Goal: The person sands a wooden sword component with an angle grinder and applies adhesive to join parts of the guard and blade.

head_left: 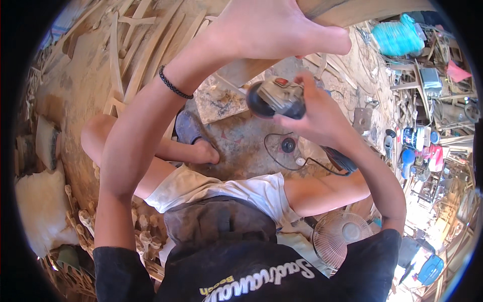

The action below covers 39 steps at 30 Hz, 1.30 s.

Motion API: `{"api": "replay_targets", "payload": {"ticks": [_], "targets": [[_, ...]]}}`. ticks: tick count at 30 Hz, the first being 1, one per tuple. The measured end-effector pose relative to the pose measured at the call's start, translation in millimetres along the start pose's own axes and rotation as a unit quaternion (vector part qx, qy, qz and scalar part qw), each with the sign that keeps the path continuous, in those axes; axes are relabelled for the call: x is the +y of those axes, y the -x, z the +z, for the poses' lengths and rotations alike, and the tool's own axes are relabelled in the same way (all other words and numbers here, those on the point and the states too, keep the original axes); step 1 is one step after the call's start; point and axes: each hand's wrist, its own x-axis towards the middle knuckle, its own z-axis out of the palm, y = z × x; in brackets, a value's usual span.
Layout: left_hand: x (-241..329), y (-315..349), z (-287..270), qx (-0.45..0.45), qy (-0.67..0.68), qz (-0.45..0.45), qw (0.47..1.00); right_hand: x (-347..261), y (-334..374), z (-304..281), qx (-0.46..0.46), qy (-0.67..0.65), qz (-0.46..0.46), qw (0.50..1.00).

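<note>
On the floor at the left, we see wooden strips (151, 56) lying side by side. Further right, a bare foot (206, 152) rests near a slab (225, 100). Above it, we find the left hand (282, 31) at a length of wood (377, 12), thumb stretched rightward; its fingers are hidden, so we cannot tell its grip. Below that hand, we see the grinder (279, 96), slightly blurred, its head tipped left, with the right hand (319, 111) wrapped around its body. Lower right stands a fan (350, 232); at upper right, we spot a turquoise bundle (397, 39).
</note>
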Motion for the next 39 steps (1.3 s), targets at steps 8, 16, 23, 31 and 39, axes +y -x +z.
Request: {"api": "replay_targets", "payload": {"ticks": [8,16,23,31,39], "targets": [[17,-7,-31,0.048,0.104,-0.130,0.985,15,48,-37,0.026,-0.013,0.073,0.997],[36,8,-27,0.098,0.176,-0.243,0.949,1,57,-35,0.037,-0.051,0.076,0.995],[6,25,-38,-0.066,0.160,-0.130,0.976,-13,37,-17,0.010,-0.045,0.005,0.999],[2,28,-7,-0.070,0.144,-0.071,0.984,-26,10,-5,-0.051,0.021,-0.018,0.998],[1,27,5,-0.056,0.181,-0.093,0.978,-21,-4,-1,-0.065,0.011,-0.019,0.998]]}}
